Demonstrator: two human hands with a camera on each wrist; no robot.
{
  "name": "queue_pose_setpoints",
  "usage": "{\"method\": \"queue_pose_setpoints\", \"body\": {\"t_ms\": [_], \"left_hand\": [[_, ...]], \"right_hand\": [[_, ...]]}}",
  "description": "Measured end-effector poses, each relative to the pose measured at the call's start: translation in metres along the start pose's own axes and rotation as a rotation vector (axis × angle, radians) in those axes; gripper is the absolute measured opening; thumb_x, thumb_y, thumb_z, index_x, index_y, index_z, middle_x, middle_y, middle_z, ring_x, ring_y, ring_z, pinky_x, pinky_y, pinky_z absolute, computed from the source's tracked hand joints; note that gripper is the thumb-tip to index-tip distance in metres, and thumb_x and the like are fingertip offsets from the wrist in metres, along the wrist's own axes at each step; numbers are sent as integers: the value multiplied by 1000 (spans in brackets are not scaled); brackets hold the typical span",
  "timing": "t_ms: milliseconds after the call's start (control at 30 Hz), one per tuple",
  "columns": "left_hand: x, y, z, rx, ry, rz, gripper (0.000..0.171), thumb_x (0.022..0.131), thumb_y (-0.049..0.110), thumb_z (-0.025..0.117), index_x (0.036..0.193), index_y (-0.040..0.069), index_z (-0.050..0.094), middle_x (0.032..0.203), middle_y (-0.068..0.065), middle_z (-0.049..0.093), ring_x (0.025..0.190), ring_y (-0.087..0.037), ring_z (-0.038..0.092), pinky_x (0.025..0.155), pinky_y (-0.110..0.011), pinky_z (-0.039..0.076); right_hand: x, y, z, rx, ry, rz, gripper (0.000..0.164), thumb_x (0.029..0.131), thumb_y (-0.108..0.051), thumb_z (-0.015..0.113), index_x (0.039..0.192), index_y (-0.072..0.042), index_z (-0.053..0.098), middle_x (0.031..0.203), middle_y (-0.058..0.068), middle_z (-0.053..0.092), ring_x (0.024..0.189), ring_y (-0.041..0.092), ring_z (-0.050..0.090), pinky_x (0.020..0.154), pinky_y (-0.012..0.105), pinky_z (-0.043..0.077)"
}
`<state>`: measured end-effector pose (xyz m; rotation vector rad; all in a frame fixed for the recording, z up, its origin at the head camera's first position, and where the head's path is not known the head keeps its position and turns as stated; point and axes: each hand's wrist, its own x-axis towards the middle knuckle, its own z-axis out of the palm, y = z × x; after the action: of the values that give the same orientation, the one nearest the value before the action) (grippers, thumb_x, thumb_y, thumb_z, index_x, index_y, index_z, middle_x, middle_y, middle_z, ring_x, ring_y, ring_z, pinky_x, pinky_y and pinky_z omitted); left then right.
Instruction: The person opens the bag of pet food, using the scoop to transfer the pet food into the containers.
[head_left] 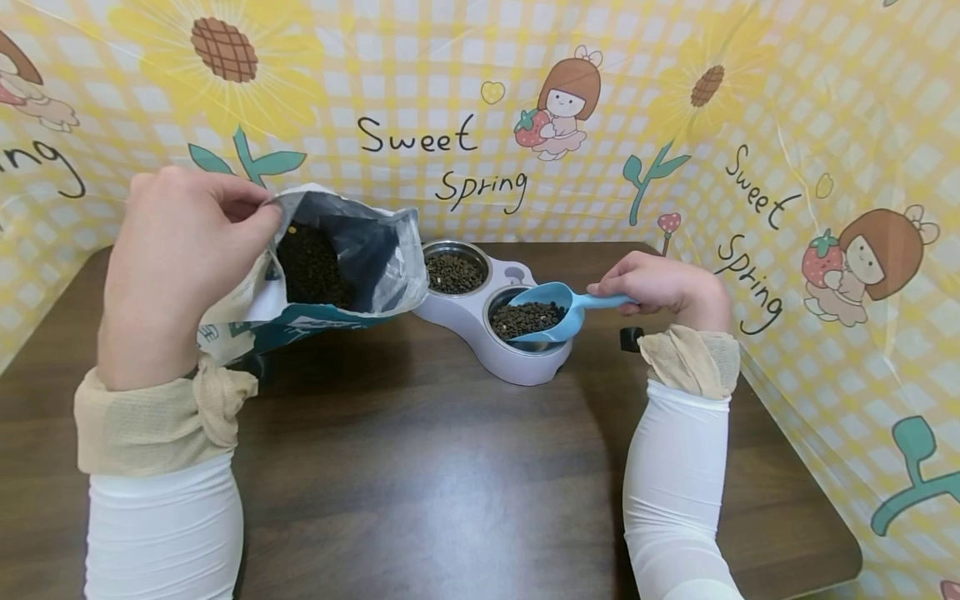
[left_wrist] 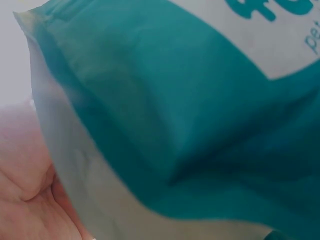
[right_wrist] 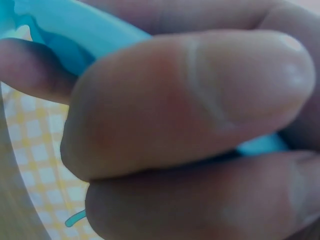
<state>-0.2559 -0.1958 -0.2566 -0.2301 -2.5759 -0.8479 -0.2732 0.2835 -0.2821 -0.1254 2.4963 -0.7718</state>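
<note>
My left hand [head_left: 183,250] pinches the top edge of a teal and white pet food bag [head_left: 322,321]. The bag's silver-lined mouth gapes toward me, with dark brown kibble inside. In the left wrist view the bag's teal side [left_wrist: 150,100] fills most of the picture. My right hand [head_left: 656,287] grips the handle of a light blue scoop [head_left: 573,321], and its fingers [right_wrist: 190,105] wrap that handle in the right wrist view. The scoop's head lies tilted over the nearer metal bowl [head_left: 534,343], with kibble [head_left: 531,320] in and around it. Part of that bowl is hidden by the scoop.
Both bowls sit in a pale lilac double stand [head_left: 468,321]. Kibble lies in the farther metal bowl [head_left: 453,273]. Beneath is a dark wooden table [head_left: 435,483]. A yellow checked cloth [head_left: 420,67] rises behind and to the right. A small black object [head_left: 631,339] is by my right wrist.
</note>
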Motion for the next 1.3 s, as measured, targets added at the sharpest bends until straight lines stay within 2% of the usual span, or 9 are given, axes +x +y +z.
{"method": "queue_pose_setpoints", "body": {"t_ms": [467,633,767,867,1000,1100,1300], "left_hand": [[0,0,1,2,-6,-14,32,102,23,64,114,0,84,110,-28,81,96,-37,68,58,-7,31],[0,-1,2,3,-2,-11,33,102,23,64,114,0,84,110,-28,81,98,-37,68,59,-8,31],[1,-1,2,1,-12,-13,34,103,23,63,115,-1,83,111,-30,80,103,-41,69,78,-23,38],[1,-1,2,2,-12,-13,34,103,23,62,115,-1,83,111,-30,80,104,-42,69,80,-27,37],[1,-1,1,6,-9,-16,34,103,24,63,115,0,84,111,-29,80,103,-39,69,66,-14,32],[1,0,1,2,-11,-20,33,103,23,63,115,0,84,111,-29,80,102,-38,69,61,-10,31],[0,1,0,-3,-16,-24,33,103,23,64,116,0,84,112,-29,80,103,-39,69,61,-9,31]], "right_hand": [[-12,1,-1,-39,51,29,39,111,-33,58,82,-11,71,60,-6,46,55,11,41,60,25,38],[-16,0,-2,-55,88,52,36,111,-34,59,90,-11,77,60,-7,48,55,10,43,59,26,39],[-21,-2,-2,-84,103,70,37,110,-36,59,87,-12,75,59,-7,48,55,10,43,59,26,39],[-25,-5,-3,-113,115,84,39,110,-37,59,83,-13,72,57,-7,48,55,10,43,59,26,38],[-30,-7,-3,-164,138,93,40,111,-38,58,84,-12,74,57,-7,49,54,10,44,59,27,38],[-33,-7,-3,-186,150,97,40,111,-39,58,88,-11,76,57,-7,50,54,11,44,59,28,37],[-38,-12,-2,-174,167,118,38,110,-38,59,98,-8,80,57,-7,50,56,12,44,60,29,36]]}}
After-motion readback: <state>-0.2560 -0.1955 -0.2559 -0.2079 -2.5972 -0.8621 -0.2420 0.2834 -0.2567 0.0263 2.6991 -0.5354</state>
